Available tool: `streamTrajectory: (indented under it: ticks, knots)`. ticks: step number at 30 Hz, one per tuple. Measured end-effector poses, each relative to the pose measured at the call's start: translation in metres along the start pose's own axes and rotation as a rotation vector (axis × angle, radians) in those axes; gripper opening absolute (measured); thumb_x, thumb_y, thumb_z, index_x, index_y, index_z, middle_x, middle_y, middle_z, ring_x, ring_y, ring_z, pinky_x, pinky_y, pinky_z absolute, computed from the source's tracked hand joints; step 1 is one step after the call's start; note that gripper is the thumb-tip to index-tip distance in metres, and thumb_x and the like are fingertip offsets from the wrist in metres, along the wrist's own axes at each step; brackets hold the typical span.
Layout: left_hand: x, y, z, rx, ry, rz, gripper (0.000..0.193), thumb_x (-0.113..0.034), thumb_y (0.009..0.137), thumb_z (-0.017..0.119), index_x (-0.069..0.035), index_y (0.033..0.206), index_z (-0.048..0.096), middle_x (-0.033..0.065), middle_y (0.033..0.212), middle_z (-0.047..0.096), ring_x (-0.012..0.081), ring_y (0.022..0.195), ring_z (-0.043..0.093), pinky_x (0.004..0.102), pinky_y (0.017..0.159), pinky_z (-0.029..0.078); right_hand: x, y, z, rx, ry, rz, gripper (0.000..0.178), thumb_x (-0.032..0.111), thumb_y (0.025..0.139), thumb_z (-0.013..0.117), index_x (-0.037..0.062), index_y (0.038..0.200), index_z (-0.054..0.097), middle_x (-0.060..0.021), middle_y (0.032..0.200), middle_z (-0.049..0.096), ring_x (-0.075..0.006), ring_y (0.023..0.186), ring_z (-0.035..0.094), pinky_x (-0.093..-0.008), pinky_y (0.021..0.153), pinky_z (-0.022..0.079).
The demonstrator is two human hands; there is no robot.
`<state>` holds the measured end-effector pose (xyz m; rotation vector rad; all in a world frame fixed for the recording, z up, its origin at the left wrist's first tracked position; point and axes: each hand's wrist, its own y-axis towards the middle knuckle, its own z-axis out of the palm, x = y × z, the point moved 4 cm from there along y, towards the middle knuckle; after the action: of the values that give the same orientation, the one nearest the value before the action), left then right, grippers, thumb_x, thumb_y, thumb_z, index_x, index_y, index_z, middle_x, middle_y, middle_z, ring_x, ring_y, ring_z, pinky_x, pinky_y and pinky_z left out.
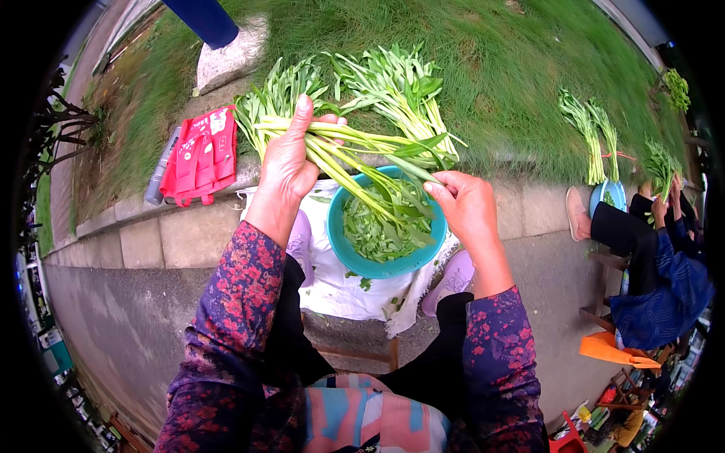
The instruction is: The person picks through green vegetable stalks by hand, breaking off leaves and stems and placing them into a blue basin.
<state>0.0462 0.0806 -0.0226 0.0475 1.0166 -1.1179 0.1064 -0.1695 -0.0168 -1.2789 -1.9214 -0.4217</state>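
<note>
The person's left hand (291, 162) is closed around a loose bunch of pale green stems (332, 158), thumb pointing up, most of the fingers hidden behind the stalks. The right hand (464, 204) pinches a long green leaf (411, 170) between thumb and forefinger. The bunch slants across the teal basin (332, 226), its leafy ends hanging down over the torn leaves (374, 235) inside.

The likeliest trouble is slippage: the stems fan out at different angles, so a sharp tug on one could drag its neighbours out of the left grip. Squeezing harder to prevent that might bruise or snap the stalks. The leaf could also rip partway, leaving a scrap on the stem, if it were pulled from its tip rather than near its base.

Stray pieces are another risk — the right hand is at the basin's far right edge, and anything let go outside it would land on the white sack (321, 291), where some green bits lie already. That cloth is rumpled, and what supports the basin beneath cannot be told; a knock from one of the lavender shoes (457, 281) beside it could tip or shift it.
</note>
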Motion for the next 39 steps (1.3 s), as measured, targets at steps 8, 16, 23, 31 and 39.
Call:
streamTrajectory:
  ticks: [8,16,23,31,39]
  knots:
    - [-0.001,-0.005,0.006,-0.004,0.041,0.07,0.048,-0.036,0.078,0.071,0.003,0.099,0.052,0.0177,0.091,0.064,0.0291,0.086,0.064,0.0364,0.069,0.053,-0.021,0.001,-0.006,0.082,0.173,-0.158,0.017,0.017,0.083,0.064,0.0021,0.091,0.066,-0.0092,0.075,0.062,-0.0201,0.072,0.058,-0.0317,0.067,0.046]
    - [0.007,-0.004,0.012,0.002,0.009,0.074,0.048,-0.035,0.078,0.071,0.003,0.101,0.053,0.0175,0.09,0.063,0.0298,0.086,0.064,0.0375,0.07,0.053,-0.024,-0.008,-0.013,0.331,0.497,0.146,0.02,0.015,0.086,0.054,-0.0019,0.089,0.065,-0.0038,0.075,0.064,-0.009,0.066,0.055,-0.0231,0.062,0.044]
    - [0.012,0.0,0.013,0.028,0.049,0.061,0.049,-0.037,0.077,0.072,0.004,0.098,0.054,0.0169,0.09,0.063,0.0286,0.086,0.064,0.0372,0.075,0.053,-0.029,-0.005,-0.021,0.121,0.339,0.118,0.019,0.013,0.078,0.054,-0.0007,0.073,0.066,-0.0041,0.065,0.063,-0.0078,0.057,0.052,-0.0236,0.053,0.041]
    - [0.02,0.001,0.012,0.012,-0.001,0.022,0.047,-0.037,0.077,0.071,0.002,0.097,0.054,0.0171,0.09,0.063,0.0296,0.089,0.062,0.0408,0.083,0.051,-0.024,-0.006,-0.033,-0.121,0.712,0.27,0.017,0.011,0.077,0.055,0.0004,0.073,0.067,-0.0002,0.064,0.06,-0.0052,0.059,0.049,-0.0201,0.053,0.038]
    - [-0.008,0.019,-0.015,-0.074,-0.179,0.021,0.045,-0.032,0.08,0.069,0.003,0.102,0.05,0.0157,0.095,0.059,0.0304,0.096,0.058,0.0411,0.087,0.05,-0.042,-0.006,-0.059,-0.299,0.646,0.222,0.017,0.008,0.085,0.057,-0.001,0.097,0.067,-0.0008,0.073,0.06,-0.0057,0.06,0.051,-0.0183,0.055,0.04]
